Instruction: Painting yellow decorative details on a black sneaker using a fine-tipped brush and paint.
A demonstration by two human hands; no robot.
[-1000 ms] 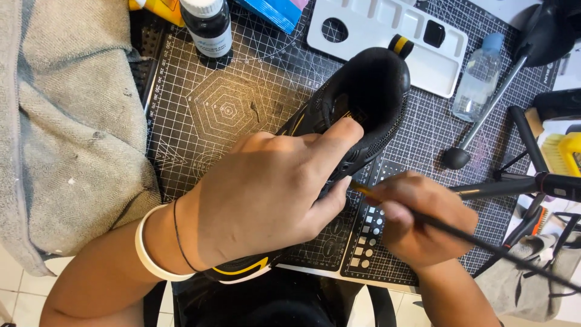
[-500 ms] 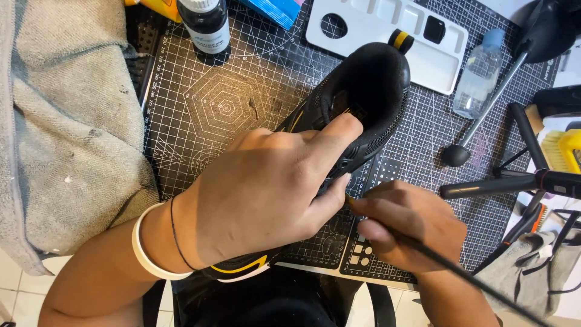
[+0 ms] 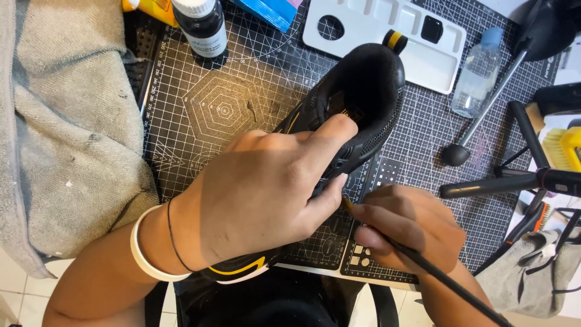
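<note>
A black shoe (image 3: 369,91) with yellow trim lies on a black gridded cutting mat (image 3: 212,109), its opening pointing away from me. My left hand (image 3: 266,188) grips the shoe over its middle, thumb on the near side, and a white band is on that wrist. My right hand (image 3: 411,227) holds a thin dark paintbrush (image 3: 448,281), whose tip touches the shoe's side just below my left thumb.
A grey towel (image 3: 66,139) covers the left side. At the back stand a dark bottle (image 3: 203,27), a white paint palette (image 3: 387,24) and a clear spray bottle (image 3: 478,72). Black tripod legs (image 3: 514,181) and a yellow brush (image 3: 563,148) lie at the right.
My right hand has drawn closer to the shoe, bringing the brush tip against its side. My left hand keeps its grip on the shoe.
</note>
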